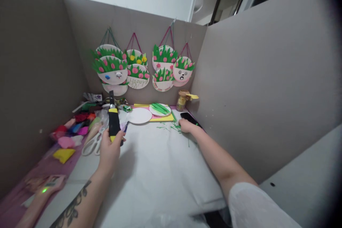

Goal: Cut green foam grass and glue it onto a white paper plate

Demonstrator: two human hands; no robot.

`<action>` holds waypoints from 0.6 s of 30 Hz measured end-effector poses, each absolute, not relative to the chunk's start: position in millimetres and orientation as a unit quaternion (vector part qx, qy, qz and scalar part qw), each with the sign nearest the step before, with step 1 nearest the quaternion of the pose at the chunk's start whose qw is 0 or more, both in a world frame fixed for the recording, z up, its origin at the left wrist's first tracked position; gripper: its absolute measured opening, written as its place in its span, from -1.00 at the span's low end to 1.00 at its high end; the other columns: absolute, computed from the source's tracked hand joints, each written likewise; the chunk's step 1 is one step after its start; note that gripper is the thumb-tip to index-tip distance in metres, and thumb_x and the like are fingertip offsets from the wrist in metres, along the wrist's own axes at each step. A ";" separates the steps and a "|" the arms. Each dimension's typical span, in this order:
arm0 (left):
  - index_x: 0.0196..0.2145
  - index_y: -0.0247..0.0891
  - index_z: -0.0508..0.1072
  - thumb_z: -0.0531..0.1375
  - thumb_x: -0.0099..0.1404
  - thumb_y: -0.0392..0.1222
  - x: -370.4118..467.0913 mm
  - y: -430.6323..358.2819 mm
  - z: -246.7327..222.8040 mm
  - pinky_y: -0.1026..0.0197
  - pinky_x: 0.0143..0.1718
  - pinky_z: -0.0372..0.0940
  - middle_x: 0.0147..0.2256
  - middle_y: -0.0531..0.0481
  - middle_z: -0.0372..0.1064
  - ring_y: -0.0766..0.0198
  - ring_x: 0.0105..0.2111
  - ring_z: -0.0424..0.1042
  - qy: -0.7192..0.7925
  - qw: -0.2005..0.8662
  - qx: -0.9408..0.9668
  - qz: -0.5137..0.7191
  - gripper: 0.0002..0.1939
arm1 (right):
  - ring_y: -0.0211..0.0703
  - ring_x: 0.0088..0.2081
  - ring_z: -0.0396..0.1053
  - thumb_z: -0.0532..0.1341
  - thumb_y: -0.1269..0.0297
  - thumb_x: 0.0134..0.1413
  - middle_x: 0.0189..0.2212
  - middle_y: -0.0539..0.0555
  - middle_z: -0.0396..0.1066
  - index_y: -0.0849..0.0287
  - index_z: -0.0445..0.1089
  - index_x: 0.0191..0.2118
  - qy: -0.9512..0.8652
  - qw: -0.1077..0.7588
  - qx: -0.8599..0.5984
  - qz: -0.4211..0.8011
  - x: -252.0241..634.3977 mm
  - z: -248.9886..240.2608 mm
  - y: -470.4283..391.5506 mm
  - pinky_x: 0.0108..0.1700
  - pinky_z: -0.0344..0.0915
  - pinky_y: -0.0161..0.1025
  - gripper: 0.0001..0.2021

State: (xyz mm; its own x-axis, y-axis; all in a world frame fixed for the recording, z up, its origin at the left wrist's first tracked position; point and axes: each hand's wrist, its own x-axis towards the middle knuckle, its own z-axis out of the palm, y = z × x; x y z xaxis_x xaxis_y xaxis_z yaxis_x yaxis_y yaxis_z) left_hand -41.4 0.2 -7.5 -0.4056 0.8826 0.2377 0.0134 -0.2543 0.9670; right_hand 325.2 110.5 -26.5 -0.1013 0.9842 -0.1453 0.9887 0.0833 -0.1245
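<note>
My left hand (110, 149) is wrapped round a black-and-yellow tool (114, 124) with a narrow, dark, blade-like end, held upright above the table. Across the table my right hand (185, 125) is closed with its fingertips down among thin green paper scraps (175, 127), beside a black phone (188, 117). What exactly lies between those fingers is partly hidden. Between the hands, farther back, a blank white paper plate (140, 115) lies next to another plate (169, 110) carrying green paper strips (159, 109). White-handled scissors (92, 146) rest left of my left hand.
Coloured crumpled pieces (66, 142) lie along the left side. A lidded jar (182, 100) stands at the back right. Decorated paper plates (113, 67) hang on the grey back partition (149, 32). Another person's forearm (37, 205) with a green light shows at lower left.
</note>
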 end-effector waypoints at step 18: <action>-0.26 -0.24 0.35 0.29 0.05 0.06 -41.4 1.6 -7.4 0.27 -0.45 0.25 -0.42 0.04 0.41 0.28 -0.49 0.39 0.516 0.358 0.432 0.647 -0.60 | 0.19 0.40 -0.20 -0.05 -0.10 0.26 0.39 0.33 -0.17 0.38 -0.11 0.39 0.785 0.022 0.611 -0.103 221.1 -53.9 81.6 0.31 -0.11 0.04 -0.23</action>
State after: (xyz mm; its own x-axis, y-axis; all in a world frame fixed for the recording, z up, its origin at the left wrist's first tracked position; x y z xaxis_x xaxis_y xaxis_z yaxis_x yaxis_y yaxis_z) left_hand -41.4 1.6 -7.4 -0.3699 0.9097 0.1890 -0.0178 -0.2104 0.9775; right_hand 221.1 81.6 -53.9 -0.2529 0.9541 -0.1604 0.9632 0.2328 -0.1341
